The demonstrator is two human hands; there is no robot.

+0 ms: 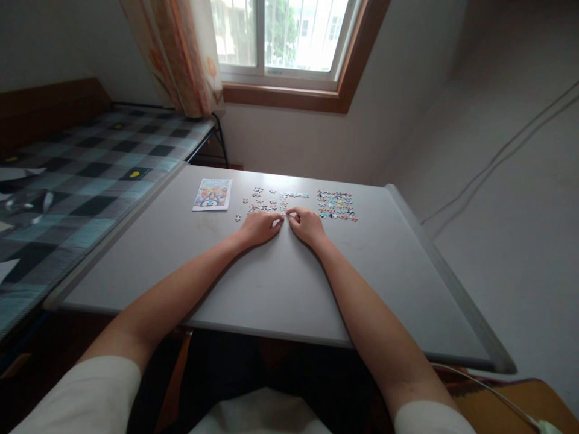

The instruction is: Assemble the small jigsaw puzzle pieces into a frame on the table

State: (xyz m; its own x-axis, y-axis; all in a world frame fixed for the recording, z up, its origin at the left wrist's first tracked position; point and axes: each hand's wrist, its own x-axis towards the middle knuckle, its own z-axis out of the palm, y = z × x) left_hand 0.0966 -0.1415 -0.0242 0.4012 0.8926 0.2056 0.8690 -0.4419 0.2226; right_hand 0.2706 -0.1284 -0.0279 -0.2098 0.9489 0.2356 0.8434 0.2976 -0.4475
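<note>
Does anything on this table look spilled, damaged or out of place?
Nothing obviously spilled or damaged. Slightly odd: one puzzle piece lies apart from the loose cluster, near the left hand.

Grey table (pixel 280 283) with puzzle pieces (pixel 335 195) and printed picture (pixel 213 194).

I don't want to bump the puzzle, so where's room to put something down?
Bare table: between the left arm and right arm; right of that arm and the rows of pieces, out to the edge; and left of the left arm, nearer than the picture sheet. Crowded: around the left hand and right hand, with loose pieces and an L-shaped strip.
</note>
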